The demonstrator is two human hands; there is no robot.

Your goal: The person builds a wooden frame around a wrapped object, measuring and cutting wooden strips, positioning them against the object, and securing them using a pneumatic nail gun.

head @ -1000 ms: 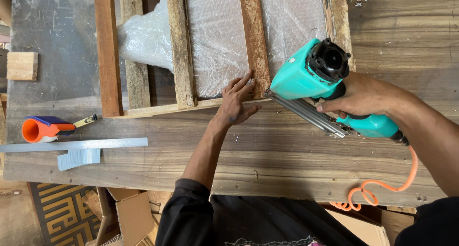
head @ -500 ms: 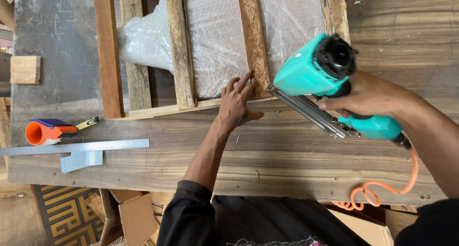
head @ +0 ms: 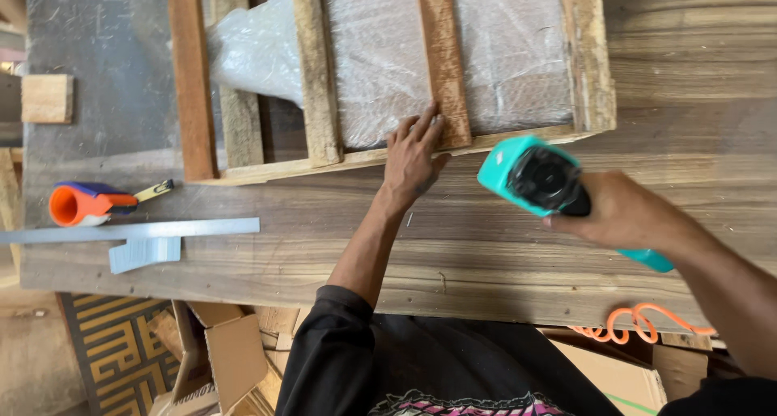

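- One wooden crate frame [head: 388,153] lies on the workbench [head: 324,230], with five upright slats over bubble-wrapped contents [head: 388,52].
- The left hand [head: 413,153] lies flat and open, fingers spread on the frame's lower rail beside the reddish slat [head: 443,60].
- The right hand [head: 623,214] is clenched around one teal nail gun [head: 538,177], near the frame's lower right corner; a coiled orange hose [head: 635,323] hangs below.
- One orange tape measure [head: 85,203] and one metal square [head: 133,234] lie well apart, at left.

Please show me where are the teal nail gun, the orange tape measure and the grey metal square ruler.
Teal plastic nail gun [head: 518,169]: head view, on its teal body.
Orange tape measure [head: 77,205]: head view, on its orange case.
Grey metal square ruler [head: 162,230]: head view, on its long blade.
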